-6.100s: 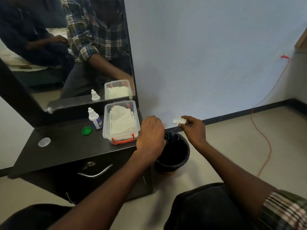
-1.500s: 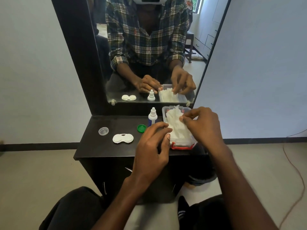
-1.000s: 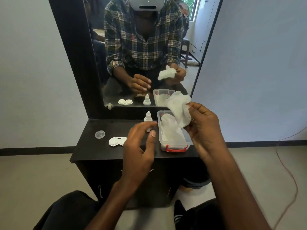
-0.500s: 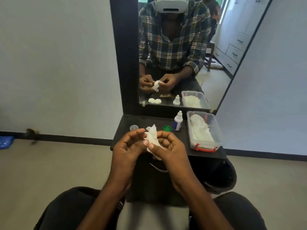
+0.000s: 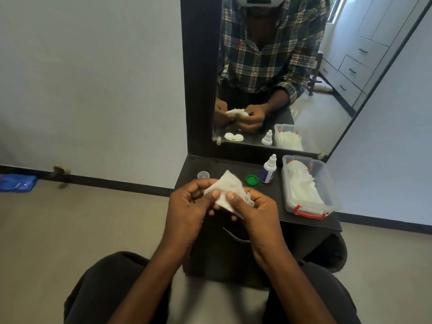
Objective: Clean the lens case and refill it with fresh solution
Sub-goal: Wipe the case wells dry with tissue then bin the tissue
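Tissue [image 5: 228, 189] spread wider; box [image 5: 327, 183] tissue-filled.

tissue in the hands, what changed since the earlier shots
The right hand pulled a tissue from the plastic box and brought it in front of the chest; now the left hand pinches it too. The bottle, green cap and clear cap stayed put.
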